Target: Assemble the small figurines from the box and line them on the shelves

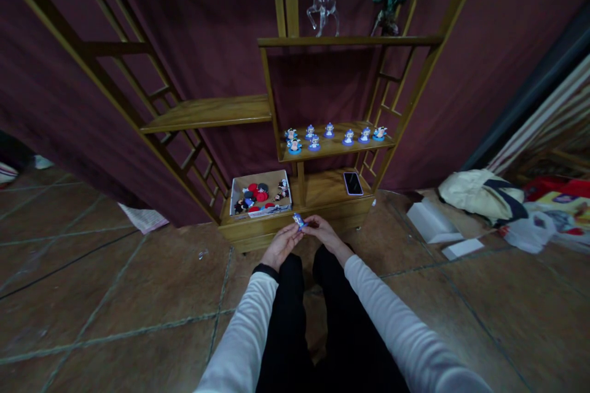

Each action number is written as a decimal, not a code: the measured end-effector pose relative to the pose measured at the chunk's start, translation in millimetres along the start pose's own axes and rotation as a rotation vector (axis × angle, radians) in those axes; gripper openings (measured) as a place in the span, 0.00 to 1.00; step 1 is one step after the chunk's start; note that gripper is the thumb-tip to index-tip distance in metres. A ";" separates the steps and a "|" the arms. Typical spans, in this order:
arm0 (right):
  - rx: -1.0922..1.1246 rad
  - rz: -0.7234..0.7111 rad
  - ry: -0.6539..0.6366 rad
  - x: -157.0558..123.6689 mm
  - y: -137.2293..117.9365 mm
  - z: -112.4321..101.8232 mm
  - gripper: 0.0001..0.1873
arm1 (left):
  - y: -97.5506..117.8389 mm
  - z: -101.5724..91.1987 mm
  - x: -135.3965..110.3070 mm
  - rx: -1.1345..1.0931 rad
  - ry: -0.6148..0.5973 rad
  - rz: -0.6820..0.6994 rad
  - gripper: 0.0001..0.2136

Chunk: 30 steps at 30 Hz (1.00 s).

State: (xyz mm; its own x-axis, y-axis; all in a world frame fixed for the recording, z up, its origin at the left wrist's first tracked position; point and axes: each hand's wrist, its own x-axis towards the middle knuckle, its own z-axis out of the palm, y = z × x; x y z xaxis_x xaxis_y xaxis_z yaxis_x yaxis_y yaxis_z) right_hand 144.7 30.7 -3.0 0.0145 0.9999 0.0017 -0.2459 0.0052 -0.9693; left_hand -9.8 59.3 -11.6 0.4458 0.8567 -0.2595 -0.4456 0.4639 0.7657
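My left hand and my right hand meet in front of the wooden shelf unit, both pinched on a small blue and white figurine. Just beyond them, on the bottom shelf, stands a white box with red, black and blue small pieces. Several matching blue figurines stand in rows on the shelf above. My black trousers and white sleeves fill the lower middle of the view.
A phone lies on the bottom shelf, right of the box. A glass deer and a green figure stand on the top shelf. White boxes, bags and cloth clutter the tiled floor at right; paper lies at left.
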 end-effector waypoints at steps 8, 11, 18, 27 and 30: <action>0.000 -0.036 0.004 0.8 1.6 -2.6 0.15 | -1.9 5.0 0.4 0.145 0.019 0.095 0.16; -0.016 -0.075 0.036 1.4 2.6 -2.8 0.15 | -5.6 6.2 2.3 0.260 0.083 0.167 0.18; -0.029 -0.110 0.004 1.5 4.5 -0.4 0.22 | -9.0 13.9 -0.3 0.412 0.159 0.255 0.19; -0.133 -0.159 0.065 7.7 15.8 -1.5 0.19 | -11.3 17.1 0.1 0.494 0.095 0.279 0.17; -0.154 -0.166 0.082 6.5 16.0 -2.2 0.18 | -12.6 13.9 2.2 0.491 0.053 0.269 0.19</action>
State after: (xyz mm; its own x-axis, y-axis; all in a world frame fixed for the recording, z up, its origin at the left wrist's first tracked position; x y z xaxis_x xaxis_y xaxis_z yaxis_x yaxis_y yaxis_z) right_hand 143.0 37.2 -19.0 0.1229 0.9809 0.1505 -0.0825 0.1612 -0.9835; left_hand 7.6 52.2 -13.6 0.3213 0.9463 -0.0363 -0.1193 0.0784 0.9898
